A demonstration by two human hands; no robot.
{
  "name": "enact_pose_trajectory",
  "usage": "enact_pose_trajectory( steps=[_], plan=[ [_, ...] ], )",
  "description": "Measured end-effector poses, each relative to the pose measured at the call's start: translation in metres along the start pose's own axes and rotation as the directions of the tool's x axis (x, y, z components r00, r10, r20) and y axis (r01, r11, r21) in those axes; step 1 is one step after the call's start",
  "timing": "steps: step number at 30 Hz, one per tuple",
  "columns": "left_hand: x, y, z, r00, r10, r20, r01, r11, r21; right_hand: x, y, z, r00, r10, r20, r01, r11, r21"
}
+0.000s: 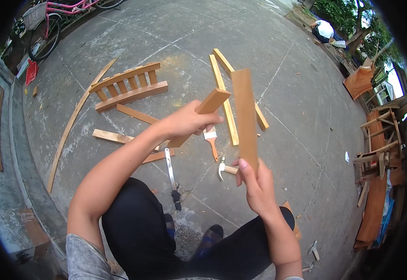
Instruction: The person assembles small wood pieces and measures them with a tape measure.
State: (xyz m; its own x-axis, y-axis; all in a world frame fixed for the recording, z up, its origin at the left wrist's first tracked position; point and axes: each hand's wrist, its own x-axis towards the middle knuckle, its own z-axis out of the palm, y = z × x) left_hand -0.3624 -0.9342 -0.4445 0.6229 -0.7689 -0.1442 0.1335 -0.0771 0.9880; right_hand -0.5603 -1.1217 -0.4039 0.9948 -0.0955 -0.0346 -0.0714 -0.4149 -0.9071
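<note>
My left hand (184, 122): closed around one short wooden slat (202, 114), held slanting, its top end pointing toward the second piece.

My right hand (254, 179): clamped on the bottom end of one longer wooden board (245, 116), held nearly upright. The hands are apart; the two pieces come close near the top, but I cannot tell whether they touch.

Landmark: the hammer (225, 169), lying on the concrete ground (175, 37) just beside my right hand, its handle partly hidden behind it.

- Paintbrush (211, 142), one: just beyond the hammer, below my left hand.
- Hand saw (171, 176), one: left of the hammer, dark handle toward my legs.
- Slatted wooden frame (129, 87), one: well beyond and left of the hammer, lying flat.
- Two long strips forming a V (227, 112): beyond the hammer, partly covered by the board I hold.
- Loose planks (114, 136), at least three, left of the hammer; partly hidden by my forearm.
- Long thin strip (70, 125), one: far left, curving along the ground.
- Pink bicycle (54, 18), one: far upper left, cut off by the edge; its front basket's contents cannot be made out.
- Stacked furniture parts (378, 154): far right of the hammer, too jumbled to count.
- Another person (324, 30): far off, upper right, small and crouched.
</note>
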Motion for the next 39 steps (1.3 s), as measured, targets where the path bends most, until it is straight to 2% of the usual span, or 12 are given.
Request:
enact_pose_trajectory(
  steps=[6, 10, 14, 18, 23, 26, 27, 31, 34, 35, 38, 39],
  plan=[
    [0.001, -0.001, -0.001, 1.0, -0.01, -0.021, 0.011, 0.998, 0.054, 0.005, 0.004, 0.008, 0.805, -0.192, -0.561, 0.386, 0.888, 0.251],
    [0.001, -0.002, 0.005, 1.0, 0.005, -0.008, -0.004, 0.997, 0.078, -0.007, 0.014, -0.002, 0.998, -0.061, -0.017, 0.061, 0.998, -0.009],
    [0.001, 0.0, 0.002, 0.999, 0.011, 0.048, -0.014, 0.998, 0.057, -0.001, 0.0, -0.004, 0.802, -0.196, -0.564, 0.394, 0.883, 0.254],
    [0.0, 0.006, 0.007, 1.0, -0.012, 0.022, 0.011, 0.998, 0.063, -0.001, 0.012, -0.01, 0.999, -0.027, 0.039, 0.028, 0.999, -0.031],
    [0.002, -0.002, -0.001, 1.0, -0.015, 0.0, 0.014, 0.991, 0.129, 0.005, 0.0, -0.006, 0.856, -0.116, -0.503, 0.282, 0.922, 0.266],
    [0.0, -0.005, 0.009, 1.0, -0.021, -0.019, 0.023, 0.985, 0.17, -0.005, 0.006, -0.014, 0.999, -0.03, 0.012, 0.031, 0.998, -0.052],
    [0.001, -0.002, 0.007, 0.999, -0.014, -0.041, 0.022, 0.982, 0.189, -0.006, 0.004, -0.013, 0.999, -0.03, 0.032, 0.033, 0.996, -0.081],
    [0.002, -0.001, 0.003, 0.999, -0.003, -0.047, 0.011, 0.985, 0.171, -0.008, -0.003, -0.014, 0.902, -0.13, -0.412, 0.222, 0.957, 0.184],
    [0.005, -0.002, 0.003, 1.0, 0.018, -0.022, -0.015, 0.988, 0.151, -0.001, 0.016, -0.007, 0.93, -0.208, -0.302, 0.238, 0.969, 0.066],
    [0.005, -0.004, 0.003, 1.0, 0.01, -0.028, -0.005, 0.984, 0.18, -0.005, 0.003, -0.018, 0.999, 0.031, -0.008, -0.032, 0.99, -0.135],
    [0.002, -0.007, 0.003, 0.998, -0.011, -0.065, 0.025, 0.973, 0.228, -0.004, -0.001, -0.018, 1.0, -0.007, -0.012, 0.006, 1.0, -0.022],
    [0.0, -0.004, 0.004, 0.996, -0.021, -0.084, 0.039, 0.976, 0.212, -0.002, 0.008, -0.015, 0.988, -0.077, -0.134, 0.091, 0.991, 0.098]
  ],
)
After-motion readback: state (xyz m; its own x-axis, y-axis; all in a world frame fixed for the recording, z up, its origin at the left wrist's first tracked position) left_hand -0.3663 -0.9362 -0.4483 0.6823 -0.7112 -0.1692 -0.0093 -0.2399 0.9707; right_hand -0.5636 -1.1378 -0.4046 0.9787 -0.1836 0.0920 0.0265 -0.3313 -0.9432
